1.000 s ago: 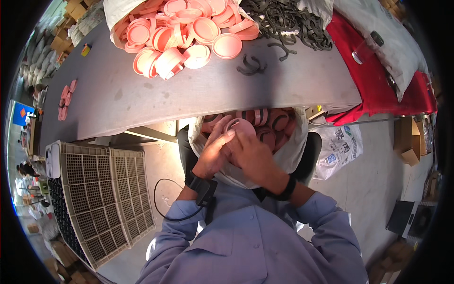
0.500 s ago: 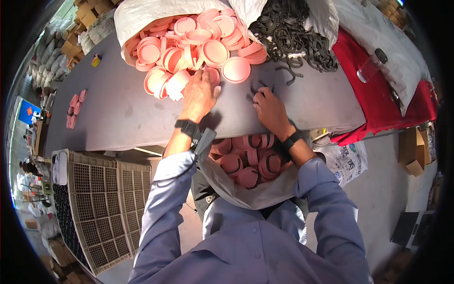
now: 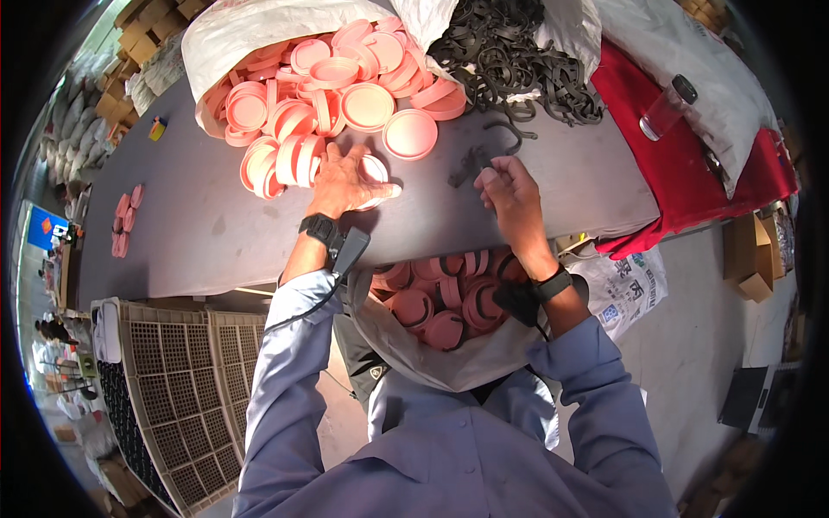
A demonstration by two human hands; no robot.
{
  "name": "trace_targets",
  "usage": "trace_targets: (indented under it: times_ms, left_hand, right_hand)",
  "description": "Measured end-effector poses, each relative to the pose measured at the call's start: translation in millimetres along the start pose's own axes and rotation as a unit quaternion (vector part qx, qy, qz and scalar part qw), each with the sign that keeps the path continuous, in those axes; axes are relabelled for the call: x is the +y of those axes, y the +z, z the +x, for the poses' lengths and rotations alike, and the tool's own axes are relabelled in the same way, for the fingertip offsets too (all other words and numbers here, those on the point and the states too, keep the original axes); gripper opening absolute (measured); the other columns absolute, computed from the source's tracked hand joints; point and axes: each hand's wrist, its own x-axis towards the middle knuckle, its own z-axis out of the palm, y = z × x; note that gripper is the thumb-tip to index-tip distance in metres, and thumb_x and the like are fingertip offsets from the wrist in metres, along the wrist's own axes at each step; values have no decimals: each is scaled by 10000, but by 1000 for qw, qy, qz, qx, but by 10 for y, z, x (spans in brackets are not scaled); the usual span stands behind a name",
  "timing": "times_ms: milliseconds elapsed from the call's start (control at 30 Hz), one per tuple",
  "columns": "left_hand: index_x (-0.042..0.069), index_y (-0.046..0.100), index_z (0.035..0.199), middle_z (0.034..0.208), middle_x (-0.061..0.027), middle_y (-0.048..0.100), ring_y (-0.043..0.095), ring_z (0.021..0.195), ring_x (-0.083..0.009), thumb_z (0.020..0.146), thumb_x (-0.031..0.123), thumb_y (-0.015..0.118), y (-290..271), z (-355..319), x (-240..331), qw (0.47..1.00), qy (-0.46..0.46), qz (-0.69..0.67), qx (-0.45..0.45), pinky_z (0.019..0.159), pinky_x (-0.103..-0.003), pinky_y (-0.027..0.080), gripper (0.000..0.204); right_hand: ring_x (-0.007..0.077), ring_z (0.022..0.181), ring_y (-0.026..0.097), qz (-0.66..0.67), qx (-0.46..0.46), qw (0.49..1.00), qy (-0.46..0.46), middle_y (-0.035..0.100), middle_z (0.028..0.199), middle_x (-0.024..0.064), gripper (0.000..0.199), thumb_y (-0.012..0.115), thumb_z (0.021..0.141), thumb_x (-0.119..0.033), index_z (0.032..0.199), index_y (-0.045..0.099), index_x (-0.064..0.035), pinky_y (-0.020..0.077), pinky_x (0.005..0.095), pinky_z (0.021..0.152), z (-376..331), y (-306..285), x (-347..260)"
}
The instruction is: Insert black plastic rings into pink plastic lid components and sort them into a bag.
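Note:
My left hand [image 3: 344,183] grips a pink round lid [image 3: 374,170] on the grey table, thumb across its near side and the fingers spread at its far side. They partly cover it. Just left of that hand, more pink lids [image 3: 289,160] stand on edge at the front of a large heap [image 3: 332,73] spilling from a white sack. My right hand [image 3: 515,200] is closed in a pinch beside a dark, curved black strip [image 3: 469,166], which seems to be between its fingertips. Behind it lies a loose black strip [image 3: 511,129], below a pile of such strips [image 3: 518,65].
An open sack [image 3: 458,375] at my lap holds pink lids with black strips. Several pink pieces [image 3: 127,220] lie at the table's left. A clear jar [image 3: 667,108] stands on red cloth [image 3: 639,173] at right. Beige crates [image 3: 186,371] stand lower left.
My left hand has drawn a pink lid away from the heap, toward me. My right hand has turned and come slightly nearer me. The whole view has shifted a little.

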Motion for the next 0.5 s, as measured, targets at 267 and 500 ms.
trace_targets:
  times_ms: [267,500]
  left_hand:
    - [26,622,1170,1073,-161,734,727,1012,-368,548,597,976,-579,-608,-37,1000,11,10,3,888,-460,566,916]
    - [-2,717,1237,1016,-205,778,760,965,-378,768,476,900,-549,-1018,-224,996,57,-34,63,842,-437,592,693]
  right_hand:
    - [87,749,563,-31,-99,994,32,663,874,26,181,582,1071,-144,1160,611,10,482,290,688,-408,228,-158]
    - [207,689,615,-105,-101,988,-60,607,761,128,200,547,1063,-119,1237,620,-49,502,372,665,-575,389,-96]
